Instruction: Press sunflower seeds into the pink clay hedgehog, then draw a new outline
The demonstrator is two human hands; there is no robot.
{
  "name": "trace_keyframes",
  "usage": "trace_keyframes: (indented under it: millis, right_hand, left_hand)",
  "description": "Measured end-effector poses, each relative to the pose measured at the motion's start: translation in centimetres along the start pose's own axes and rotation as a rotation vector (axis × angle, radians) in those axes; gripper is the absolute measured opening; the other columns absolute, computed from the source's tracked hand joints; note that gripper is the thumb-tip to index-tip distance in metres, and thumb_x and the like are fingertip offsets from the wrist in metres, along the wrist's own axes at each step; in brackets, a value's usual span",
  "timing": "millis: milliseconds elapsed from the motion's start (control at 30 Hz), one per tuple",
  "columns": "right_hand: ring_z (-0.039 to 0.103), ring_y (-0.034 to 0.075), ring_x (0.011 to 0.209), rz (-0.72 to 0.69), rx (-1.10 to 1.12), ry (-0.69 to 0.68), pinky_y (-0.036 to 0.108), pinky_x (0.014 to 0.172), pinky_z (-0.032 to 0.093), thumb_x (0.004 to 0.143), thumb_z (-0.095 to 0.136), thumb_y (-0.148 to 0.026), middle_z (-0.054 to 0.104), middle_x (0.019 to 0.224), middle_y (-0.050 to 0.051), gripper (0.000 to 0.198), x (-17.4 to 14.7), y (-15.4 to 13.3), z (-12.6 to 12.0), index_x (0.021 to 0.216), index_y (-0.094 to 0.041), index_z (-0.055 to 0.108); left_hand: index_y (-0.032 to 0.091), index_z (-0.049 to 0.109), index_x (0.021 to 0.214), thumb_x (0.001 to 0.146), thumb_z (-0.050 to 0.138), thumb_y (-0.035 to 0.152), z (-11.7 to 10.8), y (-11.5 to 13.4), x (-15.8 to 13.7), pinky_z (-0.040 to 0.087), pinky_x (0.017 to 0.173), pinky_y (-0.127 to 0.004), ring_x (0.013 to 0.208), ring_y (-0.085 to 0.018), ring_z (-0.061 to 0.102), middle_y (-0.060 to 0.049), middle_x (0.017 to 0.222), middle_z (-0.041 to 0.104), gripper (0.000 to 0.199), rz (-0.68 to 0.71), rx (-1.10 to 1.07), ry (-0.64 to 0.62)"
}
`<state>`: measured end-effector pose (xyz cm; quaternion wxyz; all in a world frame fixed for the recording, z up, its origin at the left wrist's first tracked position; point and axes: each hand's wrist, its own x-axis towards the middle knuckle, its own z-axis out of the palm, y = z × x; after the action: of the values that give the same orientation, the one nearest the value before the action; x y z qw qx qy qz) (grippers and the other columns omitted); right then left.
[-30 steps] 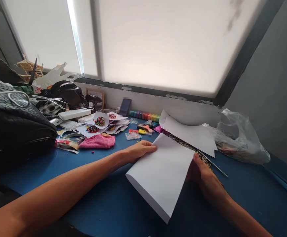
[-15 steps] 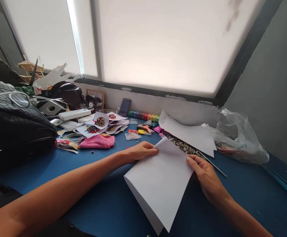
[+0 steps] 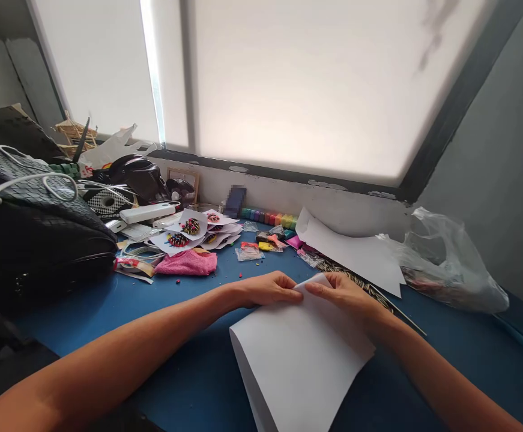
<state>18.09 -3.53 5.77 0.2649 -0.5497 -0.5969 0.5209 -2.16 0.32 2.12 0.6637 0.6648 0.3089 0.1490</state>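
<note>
A folded sheet of white paper (image 3: 297,360) is held above the blue table, its fold bulging on the left side. My left hand (image 3: 274,288) pinches its far edge between thumb and fingers. Close beside it, my right hand (image 3: 342,294) grips the same edge near the far corner, thumb on top. Behind my right hand lie striped seeds (image 3: 351,276), partly covered by the hand and by another white sheet (image 3: 355,252).
Seed-decorated papers (image 3: 193,228) and a pink cloth (image 3: 187,263) lie at the left. Clay packets (image 3: 265,240) sit in the middle, a row of coloured blocks (image 3: 270,218) behind. A black bag (image 3: 40,240) stands far left, a plastic bag (image 3: 454,270) at the right.
My right hand has moved left from the paper's right edge to its far corner, close to my left hand. The view has shifted slightly.
</note>
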Motion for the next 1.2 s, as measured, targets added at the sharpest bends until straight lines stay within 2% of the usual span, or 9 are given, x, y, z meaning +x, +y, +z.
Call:
trace_keyframes:
  millis: [233,400,500,633,800,967,1200]
  right_hand:
    - [0.060,0.013,0.053,0.009,0.070,-0.012,0.024,0.049,0.042,0.067,0.073,-0.058,0.069,0.066,0.001,0.045,0.1,1.7,-0.3,0.081,-0.015,0.067]
    - [0.057,0.011,0.051,0.027,0.142,0.020,0.022,0.048,0.041,0.064,0.076,-0.054,0.067,0.063,-0.001,0.043,0.0,2.4,-0.2,0.079,-0.015,0.066]
    - [0.057,0.010,0.051,0.020,0.172,0.044,0.021,0.049,0.041,0.066,0.076,-0.050,0.067,0.062,-0.002,0.038,-0.2,2.4,-0.2,0.077,-0.016,0.065]
    - [0.058,0.012,0.050,0.023,0.210,0.112,0.022,0.048,0.043,0.067,0.076,-0.046,0.068,0.061,-0.002,0.033,-0.3,2.8,-0.9,0.074,-0.017,0.063]
    - [0.059,0.014,0.049,0.043,0.242,0.244,0.025,0.049,0.046,0.073,0.072,-0.041,0.068,0.059,-0.002,0.023,-0.4,3.3,-2.3,0.071,-0.020,0.061]
    - [0.060,0.014,0.050,0.064,0.228,0.287,0.025,0.051,0.046,0.076,0.069,-0.037,0.069,0.060,0.000,0.020,-0.4,3.4,-2.6,0.071,-0.020,0.062]
    - [0.062,0.018,0.052,0.045,0.141,0.289,0.028,0.050,0.047,0.076,0.067,-0.043,0.067,0.057,-0.001,0.023,-0.1,3.7,-2.5,0.074,-0.020,0.065]
  left_hand:
    - [0.014,0.071,0.083,0.073,0.073,0.052,-0.7,-0.2,0.1,0.040,0.046,-0.018,0.049,-0.009,0.056,0.000,0.067,0.066,0.039,-0.052,0.043,-0.026]
    - [0.014,0.072,0.081,0.066,0.077,0.058,-2.6,-0.2,-0.1,0.043,0.049,-0.020,0.051,-0.012,0.060,-0.001,0.066,0.067,0.046,-0.104,0.057,-0.066]
    - [0.015,0.072,0.076,0.063,0.078,0.059,-3.9,-0.3,-0.3,0.045,0.050,-0.021,0.053,-0.013,0.061,-0.003,0.067,0.069,0.046,-0.121,0.067,-0.083]
    - [0.016,0.072,0.072,0.062,0.080,0.056,-5.8,-0.5,-0.7,0.047,0.051,-0.021,0.055,-0.014,0.063,-0.003,0.068,0.070,0.042,-0.111,0.088,-0.085]
    - [0.014,0.070,0.077,0.064,0.079,0.057,-7.6,-0.7,-1.2,0.049,0.049,-0.023,0.050,-0.015,0.064,-0.005,0.066,0.069,0.046,-0.121,0.105,-0.069]
    - [0.013,0.068,0.083,0.071,0.071,0.063,-7.3,-0.5,-1.2,0.047,0.046,-0.021,0.049,-0.014,0.065,-0.005,0.068,0.069,0.051,-0.084,0.135,-0.029]
    - [0.014,0.067,0.079,0.065,0.081,0.051,-6.4,-0.7,-0.6,0.037,0.039,-0.018,0.041,-0.010,0.057,-0.002,0.062,0.067,0.042,-0.048,0.171,-0.011]
